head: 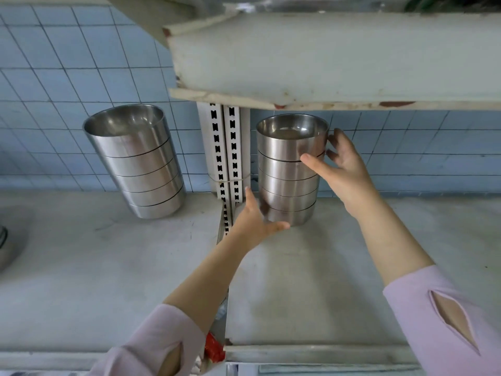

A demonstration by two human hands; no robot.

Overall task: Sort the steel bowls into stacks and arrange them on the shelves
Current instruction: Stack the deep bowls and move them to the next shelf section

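A stack of several steel bowls [288, 183] stands upright on the right shelf board [311, 280], close to the tiled wall. My left hand [254, 222] cups the bottom bowl from the left and front. My right hand [339, 161] grips the stack near its top from the right, thumb across the front of the second bowl. Another stack of several steel bowls [141, 164] stands on the left shelf board [108, 267], untouched.
An upper shelf [339, 61] hangs low over the right stack. Two slotted white uprights [226, 153] separate the two boards. A steel vessel's edge [8, 245] shows at far left. Something red [214, 348] sits in the gap below.
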